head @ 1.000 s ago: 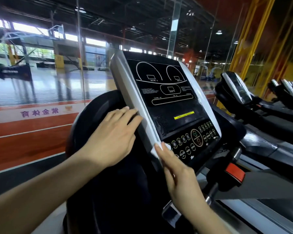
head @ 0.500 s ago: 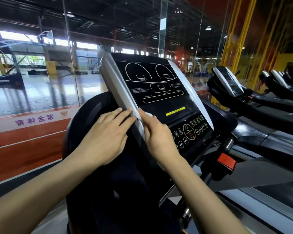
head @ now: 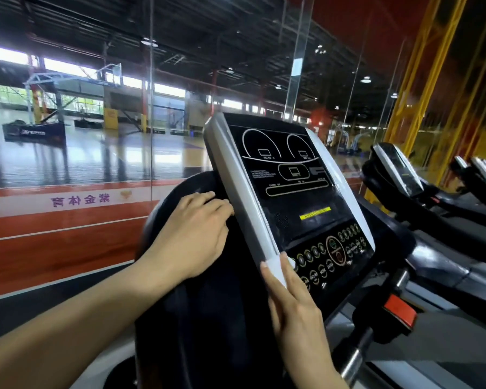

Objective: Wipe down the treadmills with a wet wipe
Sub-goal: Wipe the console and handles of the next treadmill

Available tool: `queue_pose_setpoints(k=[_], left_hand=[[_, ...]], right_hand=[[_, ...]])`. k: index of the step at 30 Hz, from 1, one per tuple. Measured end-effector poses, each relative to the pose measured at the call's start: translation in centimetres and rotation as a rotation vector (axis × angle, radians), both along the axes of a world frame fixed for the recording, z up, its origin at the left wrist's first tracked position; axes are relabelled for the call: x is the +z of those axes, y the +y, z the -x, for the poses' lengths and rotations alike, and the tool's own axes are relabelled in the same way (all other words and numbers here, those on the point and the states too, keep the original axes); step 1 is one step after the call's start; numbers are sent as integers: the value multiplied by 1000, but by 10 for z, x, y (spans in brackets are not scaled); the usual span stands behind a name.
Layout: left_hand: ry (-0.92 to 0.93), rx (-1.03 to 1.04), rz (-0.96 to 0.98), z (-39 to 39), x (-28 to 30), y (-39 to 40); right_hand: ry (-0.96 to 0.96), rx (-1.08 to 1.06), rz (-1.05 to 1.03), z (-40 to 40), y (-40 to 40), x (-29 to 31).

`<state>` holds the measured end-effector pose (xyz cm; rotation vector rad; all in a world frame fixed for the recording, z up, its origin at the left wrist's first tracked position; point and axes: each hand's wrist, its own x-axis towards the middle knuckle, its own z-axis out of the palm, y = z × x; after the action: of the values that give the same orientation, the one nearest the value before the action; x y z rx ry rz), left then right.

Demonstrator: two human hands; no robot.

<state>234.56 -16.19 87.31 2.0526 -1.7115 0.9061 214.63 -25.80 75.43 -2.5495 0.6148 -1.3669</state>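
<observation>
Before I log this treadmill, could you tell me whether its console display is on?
It looks off: the console panel is dark, with only printed outlines and a yellow label showing.

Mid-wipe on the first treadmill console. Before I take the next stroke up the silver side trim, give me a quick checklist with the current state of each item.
1. Wet wipe under the right hand: ok, straight fingers press it on the lower end of the silver trim.
2. Left hand steadying the console: ok, it rests on the black housing beside the trim.
3. Stroke path up the trim free: ok, the left fingertips lie just off the trim's edge.
4. Wipe clear of the buttons: not ok, its edge sits right beside them.
5. Wipe still damp: cannot tell.
6. Trim already clean: cannot tell.
</observation>
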Motion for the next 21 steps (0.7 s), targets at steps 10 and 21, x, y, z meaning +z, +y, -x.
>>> queue_pose_setpoints(k=[10,21], left_hand=[[195,-23,-27,-31,5,4],[160,-62,-70,-29,3,11]], right_hand=[[4,14,98,-84,-25,93],[168,-166,223,-219,-53,237]])
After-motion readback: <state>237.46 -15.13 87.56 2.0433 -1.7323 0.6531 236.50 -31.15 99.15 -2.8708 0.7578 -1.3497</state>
